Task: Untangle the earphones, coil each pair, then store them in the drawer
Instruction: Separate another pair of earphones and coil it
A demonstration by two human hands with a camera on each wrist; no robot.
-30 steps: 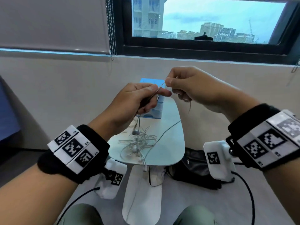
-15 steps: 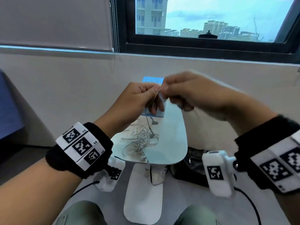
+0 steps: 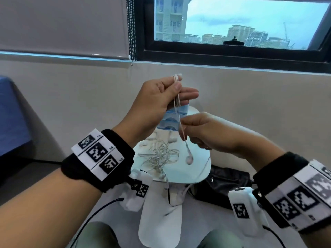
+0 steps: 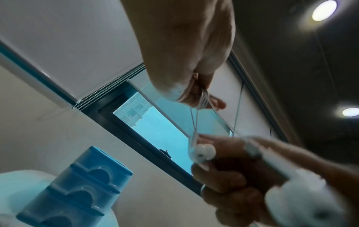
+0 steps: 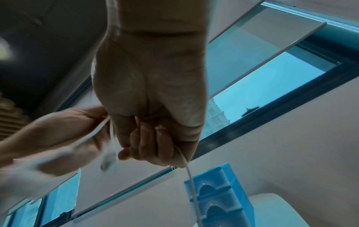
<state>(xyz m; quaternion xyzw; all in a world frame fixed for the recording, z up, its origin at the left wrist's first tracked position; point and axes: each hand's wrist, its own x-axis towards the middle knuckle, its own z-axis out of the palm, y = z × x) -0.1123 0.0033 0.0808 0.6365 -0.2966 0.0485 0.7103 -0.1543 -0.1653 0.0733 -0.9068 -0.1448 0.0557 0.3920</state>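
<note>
My left hand [image 3: 172,93] is raised above the small white table [image 3: 202,174] and pinches a folded bundle of white earphone cable [image 3: 176,86] between thumb and fingers. The cable hangs down to my right hand [image 3: 195,129], which pinches it lower. One earbud [image 3: 189,159] dangles below the right hand. A tangled heap of further white earphones [image 3: 161,155] lies on the table under both hands. The blue drawer unit [image 3: 172,119] stands at the table's far end, its drawers closed. In the left wrist view the earbud [image 4: 204,152] hangs by the right hand's fingers [image 4: 229,176].
A black bag [image 3: 225,185] lies on the floor right of the table. The wall and a dark-framed window [image 3: 232,51] are just beyond the table. A blue surface [image 3: 10,113] sits at the far left. My knees [image 3: 96,235] are under the table's near end.
My left hand has risen with the cable bundle. My right hand has dropped from beside the left hand to below it, sliding down the cable, and an earbud now hangs free.
</note>
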